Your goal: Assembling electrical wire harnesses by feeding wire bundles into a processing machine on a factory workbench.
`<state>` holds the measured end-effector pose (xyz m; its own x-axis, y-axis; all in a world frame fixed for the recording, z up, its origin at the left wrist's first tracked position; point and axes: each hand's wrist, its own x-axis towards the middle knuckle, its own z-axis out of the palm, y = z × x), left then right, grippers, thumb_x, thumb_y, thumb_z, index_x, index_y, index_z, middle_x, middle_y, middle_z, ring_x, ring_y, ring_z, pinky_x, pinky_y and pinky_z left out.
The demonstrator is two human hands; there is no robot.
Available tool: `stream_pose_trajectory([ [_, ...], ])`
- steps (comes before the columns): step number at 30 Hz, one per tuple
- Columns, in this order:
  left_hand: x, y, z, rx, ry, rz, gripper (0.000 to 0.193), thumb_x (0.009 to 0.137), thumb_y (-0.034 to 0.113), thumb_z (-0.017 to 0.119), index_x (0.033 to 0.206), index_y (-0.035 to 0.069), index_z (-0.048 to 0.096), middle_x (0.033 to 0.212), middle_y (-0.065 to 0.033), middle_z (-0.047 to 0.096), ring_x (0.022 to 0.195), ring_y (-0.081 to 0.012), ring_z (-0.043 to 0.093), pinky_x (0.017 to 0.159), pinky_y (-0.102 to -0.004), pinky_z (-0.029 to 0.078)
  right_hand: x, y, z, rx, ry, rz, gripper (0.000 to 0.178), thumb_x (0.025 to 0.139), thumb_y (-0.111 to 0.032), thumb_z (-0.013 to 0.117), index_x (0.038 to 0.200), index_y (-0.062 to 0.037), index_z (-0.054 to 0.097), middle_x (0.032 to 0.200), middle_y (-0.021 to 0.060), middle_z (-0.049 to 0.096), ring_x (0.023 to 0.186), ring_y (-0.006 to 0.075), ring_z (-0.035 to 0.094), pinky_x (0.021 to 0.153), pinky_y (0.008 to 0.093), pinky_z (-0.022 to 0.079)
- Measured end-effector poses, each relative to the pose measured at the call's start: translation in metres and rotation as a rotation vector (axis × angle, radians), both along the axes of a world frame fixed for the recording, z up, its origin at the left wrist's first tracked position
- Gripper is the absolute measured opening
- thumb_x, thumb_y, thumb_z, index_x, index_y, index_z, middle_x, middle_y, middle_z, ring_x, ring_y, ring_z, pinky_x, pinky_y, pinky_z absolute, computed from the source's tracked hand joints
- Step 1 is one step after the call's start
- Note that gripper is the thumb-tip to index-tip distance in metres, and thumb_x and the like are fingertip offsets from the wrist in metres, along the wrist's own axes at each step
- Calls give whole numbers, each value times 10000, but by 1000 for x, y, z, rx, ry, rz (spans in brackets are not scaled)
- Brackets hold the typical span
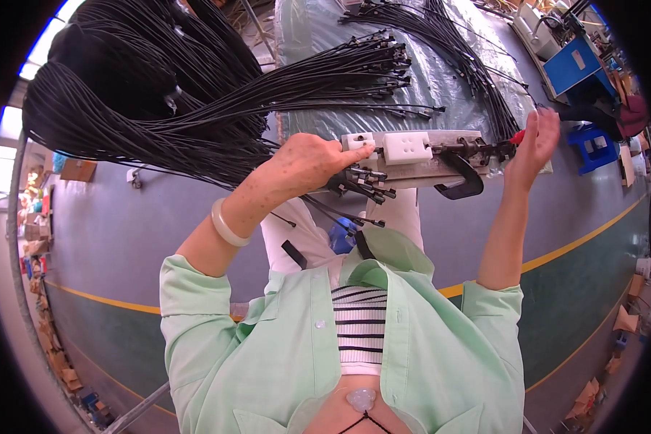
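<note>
My left hand (307, 165) is closed around several black cables (369, 189), whose connector ends poke out below it. Its index finger stretches onto a small white block (357, 140) at the left of a fixture. A larger white block (406, 147) sits beside it, in line with a metal push clamp (466, 147). My right hand (534, 148) is open, fingers stretched out, its palm against the clamp's red handle (517, 137). The fixture's base plate (477, 134) is held by a black C-clamp (464, 181).
A thick pile of black cables (123, 79) hangs at the left, its ends fanned across the plastic-covered table (307, 72). Another cable bunch (477, 65) lies at the far right of the table. Beyond stand a blue machine (573, 66) and a blue stool (593, 147).
</note>
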<state>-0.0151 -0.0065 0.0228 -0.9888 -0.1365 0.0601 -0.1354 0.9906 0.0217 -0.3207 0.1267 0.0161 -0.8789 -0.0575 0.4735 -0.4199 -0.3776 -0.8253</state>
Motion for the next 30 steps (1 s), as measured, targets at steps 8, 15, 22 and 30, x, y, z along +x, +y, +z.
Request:
stream_pose_trajectory([
  [8,3,2,1,23,-42,47,618,741,1,564,1308,232,479,685,-96,576,605,-249,620,500,-349,488,25,1,-23,794,431,268,337,904,-221,594,624,-44,535,572,-32,421,565,50,372,500,229,288],
  [15,16,4,-9,682,383,36,539,734,-95,566,1218,142,566,816,-121,631,657,-258,608,645,-297,515,-47,22,-21,108,-199,501,195,922,-196,555,853,-18,594,666,13,538,624,86,478,588,209,346],
  [22,30,27,-15,588,426,7,331,741,-66,599,1048,59,619,921,-102,604,817,-262,578,723,-327,486,55,27,-3,395,432,187,186,897,-110,566,1053,-11,590,919,55,608,836,136,588,777,248,464],
  [30,21,37,-9,381,338,227,264,759,72,619,1021,90,591,820,-70,583,742,-263,612,625,-370,498,145,10,-8,721,-48,1238,282,762,31,668,1038,36,609,881,92,648,701,111,594,636,237,492],
])
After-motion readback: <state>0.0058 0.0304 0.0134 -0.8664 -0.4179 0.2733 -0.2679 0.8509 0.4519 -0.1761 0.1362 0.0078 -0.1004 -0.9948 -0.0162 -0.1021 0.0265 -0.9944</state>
